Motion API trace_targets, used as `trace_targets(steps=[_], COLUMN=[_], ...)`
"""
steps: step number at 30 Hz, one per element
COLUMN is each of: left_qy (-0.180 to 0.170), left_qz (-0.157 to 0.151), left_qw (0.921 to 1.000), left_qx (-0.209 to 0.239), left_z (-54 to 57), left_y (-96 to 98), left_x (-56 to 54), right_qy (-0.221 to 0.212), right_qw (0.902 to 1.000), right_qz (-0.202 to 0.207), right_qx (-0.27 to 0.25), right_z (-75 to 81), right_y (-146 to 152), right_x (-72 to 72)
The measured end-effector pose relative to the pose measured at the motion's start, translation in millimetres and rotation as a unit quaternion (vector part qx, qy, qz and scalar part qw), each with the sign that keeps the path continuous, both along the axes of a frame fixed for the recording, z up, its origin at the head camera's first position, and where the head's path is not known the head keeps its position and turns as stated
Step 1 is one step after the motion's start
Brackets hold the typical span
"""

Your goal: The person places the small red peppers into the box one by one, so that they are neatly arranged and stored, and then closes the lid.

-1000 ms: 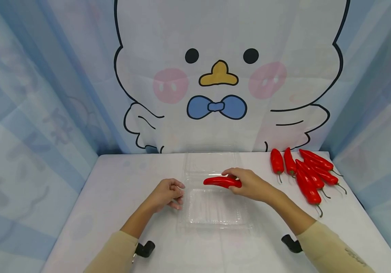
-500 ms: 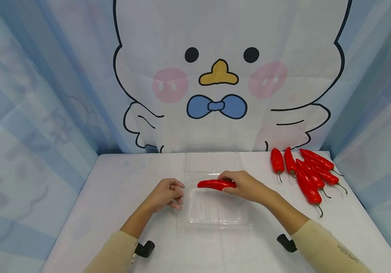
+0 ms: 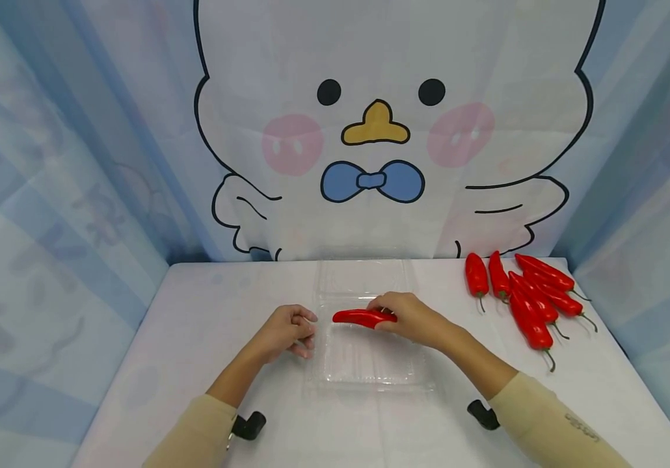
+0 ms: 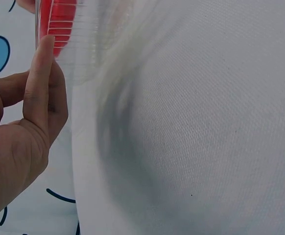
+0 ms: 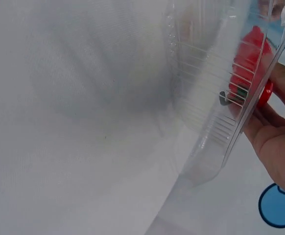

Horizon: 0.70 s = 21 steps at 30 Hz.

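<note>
My right hand (image 3: 414,318) grips a red chili pepper (image 3: 355,317) by its right end, at the far side of the base of a clear plastic box (image 3: 370,376). The pepper lies sideways, its tip pointing left. Through the clear wall in the right wrist view, the pepper (image 5: 250,61) and its green stem end show, with the hand (image 5: 279,132) at the box's rim. My left hand (image 3: 288,331) is at the box's left edge, fingers loosely bent and holding nothing. In the left wrist view, a fingertip of that hand (image 4: 25,122) meets the box's ribbed wall.
Several red chili peppers (image 3: 531,322) with green stems lie in a loose group at the table's far right. The box's lid (image 3: 364,276) is folded back toward the printed curtain (image 3: 370,227). A white cloth covers the table (image 3: 194,364).
My right hand has carried the pepper a little left and slightly down over the box. The left hand and the peppers at the right stay where they were.
</note>
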<state>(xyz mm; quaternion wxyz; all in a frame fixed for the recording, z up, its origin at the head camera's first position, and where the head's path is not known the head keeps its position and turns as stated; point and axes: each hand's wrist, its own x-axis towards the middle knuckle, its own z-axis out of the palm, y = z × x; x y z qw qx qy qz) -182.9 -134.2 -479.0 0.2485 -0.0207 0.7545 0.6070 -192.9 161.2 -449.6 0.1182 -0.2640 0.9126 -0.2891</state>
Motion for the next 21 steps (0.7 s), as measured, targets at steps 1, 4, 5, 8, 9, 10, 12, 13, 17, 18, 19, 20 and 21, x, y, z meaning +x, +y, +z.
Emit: trace_targets(steps=[1, 4, 5, 8, 9, 10, 12, 13, 17, 18, 19, 20, 21], left_qy=[0.0, 0.001, 0.002, 0.003, 0.003, 0.003, 0.003, 0.004, 0.005, 0.005, 0.006, 0.006, 0.006], left_qz=[0.001, 0.003, 0.004, 0.004, 0.003, 0.003, 0.001, 0.001, -0.001, -0.001, -0.001, -0.001, -0.001], left_qw=[1.0, 1.0, 1.0, 0.9999, 0.9999, 0.9999, 1.0, 1.0, 1.0, 1.0, 1.0, 1.0, 1.0], left_qx=[0.0, -0.004, -0.006, -0.01, -0.01, -0.01, -0.007, -0.006, 0.0, 0.001, 0.002, 0.003, 0.003], left_z=[0.2, 1.2, 1.5, 1.7, 1.7, 1.4, 0.7, 0.5, -0.1, -0.2, -0.2, -0.2, -0.1], left_y=[0.1, 0.1, 0.0, -0.2, -0.3, -0.4, -0.6, -0.8, -0.8, -0.8, -0.8, -0.7, -0.7], left_x=[0.0, 0.3, 0.5, 0.6, 0.6, 0.5, 0.2, 0.1, -0.2, -0.2, -0.2, -0.2, -0.1], right_qy=[0.002, 0.012, 0.016, 0.024, 0.024, 0.023, 0.021, 0.022, 0.027, 0.031, 0.035, 0.038, 0.044], right_qw=[1.0, 0.9999, 0.9998, 0.9995, 0.9994, 0.9994, 0.9993, 0.9992, 0.999, 0.9989, 0.9987, 0.9986, 0.9984], right_qz=[0.0, 0.002, 0.002, 0.0, -0.002, -0.004, -0.006, -0.006, -0.005, -0.004, -0.002, 0.0, 0.001], right_qx=[0.001, 0.009, 0.012, 0.022, 0.024, 0.026, 0.03, 0.032, 0.035, 0.036, 0.037, 0.036, 0.037], right_z=[-0.9, -4.1, -5.0, -7.2, -7.6, -8.2, -9.7, -10.8, -14.7, -15.6, -16.4, -17.1, -18.0], right_y=[-0.7, -2.0, -2.4, -3.4, -4.0, -4.6, -5.6, -6.1, -7.9, -8.5, -9.1, -9.8, -10.3], right_x=[-0.2, -0.9, -1.0, -0.5, 0.0, 0.4, 1.1, 1.4, 3.1, 3.7, 4.3, 4.9, 5.4])
